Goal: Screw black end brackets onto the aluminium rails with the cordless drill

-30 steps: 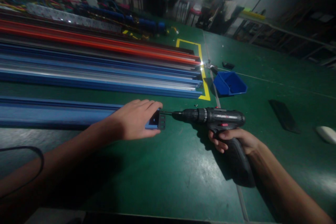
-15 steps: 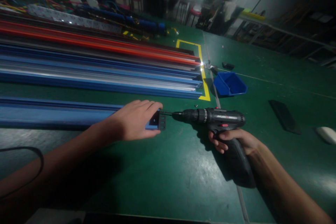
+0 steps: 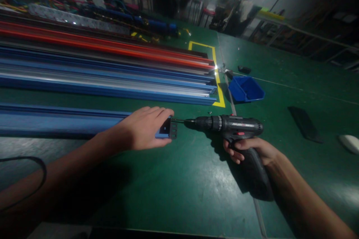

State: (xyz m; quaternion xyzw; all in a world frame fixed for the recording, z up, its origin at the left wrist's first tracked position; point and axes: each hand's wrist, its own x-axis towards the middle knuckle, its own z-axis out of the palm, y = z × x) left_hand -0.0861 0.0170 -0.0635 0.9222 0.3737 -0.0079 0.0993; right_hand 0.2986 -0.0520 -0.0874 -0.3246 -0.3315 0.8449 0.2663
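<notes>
My left hand (image 3: 146, 127) is closed over the right end of a long blue metal profile (image 3: 61, 119), thumb on the near side and fingers across the far side. A black end cap (image 3: 173, 129) with small openings sits at that end. In my right hand (image 3: 249, 148) is a black cordless drill (image 3: 238, 125), gripped by its handle with the index finger by the trigger. Its long bit (image 3: 179, 121) points left and meets the far corner of the end cap; the exact contact point is too small to make out. A small screw (image 3: 209, 112) lies beyond the chuck.
Blue profiles (image 3: 112, 82) and red profiles (image 3: 112, 41) lie side by side beyond my left hand, ending near a yellow tape outline (image 3: 220, 97). A blue bin (image 3: 246, 89) stands right of them. A flat black piece (image 3: 305, 124) and a white object (image 3: 349, 143) lie farther right.
Both hands, the drill and the profile hold practically the same positions. The view has shifted very slightly.
</notes>
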